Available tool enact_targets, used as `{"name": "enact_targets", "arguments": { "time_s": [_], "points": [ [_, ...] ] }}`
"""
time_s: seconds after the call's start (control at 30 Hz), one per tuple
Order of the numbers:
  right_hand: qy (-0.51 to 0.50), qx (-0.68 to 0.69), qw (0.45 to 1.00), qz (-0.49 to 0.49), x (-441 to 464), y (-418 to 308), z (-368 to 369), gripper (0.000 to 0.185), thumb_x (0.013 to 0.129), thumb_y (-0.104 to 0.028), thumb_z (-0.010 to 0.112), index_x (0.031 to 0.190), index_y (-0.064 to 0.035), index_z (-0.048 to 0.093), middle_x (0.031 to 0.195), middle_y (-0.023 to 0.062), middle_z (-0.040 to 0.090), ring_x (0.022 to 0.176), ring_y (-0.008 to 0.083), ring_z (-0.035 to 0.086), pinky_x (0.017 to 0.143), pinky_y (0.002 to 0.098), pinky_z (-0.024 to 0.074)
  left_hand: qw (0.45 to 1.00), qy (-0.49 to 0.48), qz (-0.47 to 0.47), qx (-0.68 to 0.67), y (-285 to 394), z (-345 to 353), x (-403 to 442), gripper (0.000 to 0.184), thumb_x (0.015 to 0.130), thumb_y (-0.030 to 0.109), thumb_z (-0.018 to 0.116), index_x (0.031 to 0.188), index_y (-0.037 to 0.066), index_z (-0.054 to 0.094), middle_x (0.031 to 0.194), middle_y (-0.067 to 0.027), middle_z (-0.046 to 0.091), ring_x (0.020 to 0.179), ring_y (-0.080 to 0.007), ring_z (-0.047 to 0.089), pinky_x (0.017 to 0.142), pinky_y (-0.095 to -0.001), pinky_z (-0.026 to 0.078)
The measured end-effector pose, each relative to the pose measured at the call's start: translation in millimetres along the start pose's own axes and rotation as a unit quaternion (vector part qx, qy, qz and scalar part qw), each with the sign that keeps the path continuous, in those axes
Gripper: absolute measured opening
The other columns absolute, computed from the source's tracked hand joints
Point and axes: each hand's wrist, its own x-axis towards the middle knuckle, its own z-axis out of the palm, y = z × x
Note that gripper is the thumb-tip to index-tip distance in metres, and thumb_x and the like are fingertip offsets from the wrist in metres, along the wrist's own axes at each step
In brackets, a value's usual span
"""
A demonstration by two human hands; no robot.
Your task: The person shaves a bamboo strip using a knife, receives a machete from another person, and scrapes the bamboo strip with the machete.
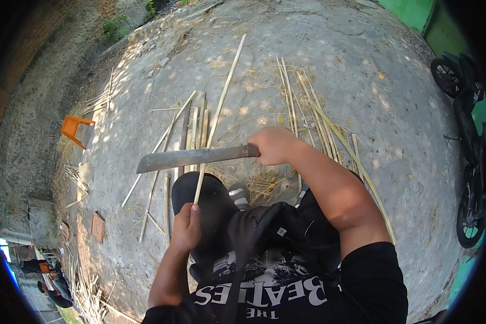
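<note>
My left hand [187,227] is closed round the near end of a long pale bamboo strip [224,95], which points away from me over my left knee. In my right hand [275,144] is the handle of a machete [194,156]. Its broad grey blade reaches leftward and lies across the strip, a little beyond my left hand. Whether the edge bites into the strip, I cannot tell. Beneath the blade, several more strips and slats [194,129] lie on the ground by my left knee.
Long bamboo strips [324,127] lie on the concrete ground [335,54] to the right, with thin shavings [262,186] between my feet. An orange plastic stool [76,129] stands at the left, near a brick piece [98,227]. A motorcycle [464,124] is parked at the far right.
</note>
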Motion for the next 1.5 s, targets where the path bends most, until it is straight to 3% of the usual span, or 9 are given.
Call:
{"name": "enact_targets", "arguments": {
  "time_s": [0.1,0.2,0.3,0.4,0.5,0.8,0.9,1.27,1.5],
  "points": [
    [0.025,0.012,0.999,-0.041,-3.3,-15.5,14.5,0.018,0.074,-0.016,0.071,0.092,-0.0151,0.072,0.09,0.0124,0.074,0.091,0.0367,0.072,0.078,0.0516,0.0566,0.999,-0.004,0.024,-0.042,-4.8,2.1,-0.1,0.036,0.114,0.036,0.045,0.099,0.006,0.058,0.071,0.0049,0.048,0.061,-0.0044,0.043,0.054,-0.0245,0.037],
    [0.029,-0.02,0.998,-0.055,-3.7,-12.9,5.2,0.017,0.073,-0.018,0.072,0.089,-0.0134,0.07,0.085,0.0141,0.072,0.087,0.0388,0.071,0.075,0.0525,0.0552,1.0,0.001,0.019,0.0,3.8,1.1,-5.0,0.039,0.112,0.031,0.047,0.101,-0.004,0.061,0.069,-0.0125,0.058,0.063,-0.0205,0.054,0.062,-0.0386,0.046],
    [0.015,-0.006,1.0,-0.023,1.1,9.7,-3.2,0.018,0.072,-0.019,0.073,0.088,-0.0132,0.07,0.082,0.0146,0.071,0.084,0.0396,0.071,0.073,0.053,0.0545,0.999,0.011,0.033,0.035,19.7,-0.2,-8.6,0.039,0.112,0.031,0.047,0.101,-0.004,0.061,0.07,-0.0146,0.059,0.062,-0.0226,0.056,0.062,-0.0394,0.046],
    [0.011,0.018,1.0,0.011,-2.2,4.9,-8.8,0.018,0.073,-0.017,0.072,0.09,-0.0131,0.071,0.087,0.0141,0.073,0.088,0.0383,0.072,0.076,0.0519,0.0557,0.998,0.009,0.049,0.027,5.2,2.3,-3.5,0.039,0.114,0.036,0.045,0.097,0.004,0.058,0.071,0.0031,0.05,0.063,-0.006,0.045,0.055,-0.0263,0.038],
    [0.021,0.012,0.999,-0.029,-6.7,-16.0,8.6,0.018,0.073,-0.016,0.07,0.091,-0.013,0.071,0.091,0.0135,0.074,0.091,0.0374,0.072,0.078,0.0514,0.0563,1.0,-0.005,0.008,0.01,7.6,-0.8,-1.6,0.039,0.112,0.031,0.047,0.102,-0.004,0.061,0.07,-0.0161,0.06,0.063,-0.0244,0.058,0.062,-0.0393,0.047],
    [0.024,0.017,0.999,0.028,0.3,13.4,-18.4,0.017,0.075,-0.017,0.069,0.092,-0.0126,0.071,0.086,0.0136,0.073,0.09,0.0382,0.072,0.077,0.0518,0.0555,0.999,-0.018,0.03,0.022,27.2,-4.4,-5.6,0.038,0.113,0.032,0.046,0.105,-0.002,0.061,0.072,-0.0096,0.06,0.068,-0.0164,0.056,0.063,-0.0368,0.046],
    [0.024,0.038,0.999,0.009,-7.2,-0.3,-11.7,0.017,0.075,-0.018,0.07,0.092,-0.0128,0.071,0.086,0.0133,0.073,0.09,0.0376,0.072,0.078,0.0515,0.0555,0.998,-0.032,0.045,-0.041,14.9,6.5,4.0,0.039,0.115,0.04,0.042,0.1,0.006,0.056,0.073,0.0052,0.047,0.061,-0.0042,0.041,0.054,-0.0235,0.036],
    [0.09,0.062,0.991,0.074,-9.9,39.1,-36.7,0.017,0.076,-0.017,0.069,0.092,-0.0109,0.071,0.09,0.0157,0.073,0.09,0.0394,0.071,0.076,0.0515,0.0541,0.996,-0.058,0.056,-0.03,23.7,4.7,-1.3,0.039,0.115,0.04,0.042,0.104,0.006,0.056,0.072,0.0058,0.045,0.059,-0.0035,0.039,0.052,-0.0224,0.033],
    [0.023,-0.016,0.997,-0.076,-20.3,-3.7,-19.6,0.019,0.071,-0.015,0.07,0.089,-0.011,0.071,0.087,0.0154,0.072,0.089,0.0398,0.071,0.075,0.0516,0.0538,0.995,-0.064,0.069,-0.035,33.0,8.4,7.5,0.038,0.115,0.04,0.042,0.102,0.006,0.055,0.071,0.0062,0.044,0.059,-0.0031,0.04,0.052,-0.0219,0.033]
  ]
}}
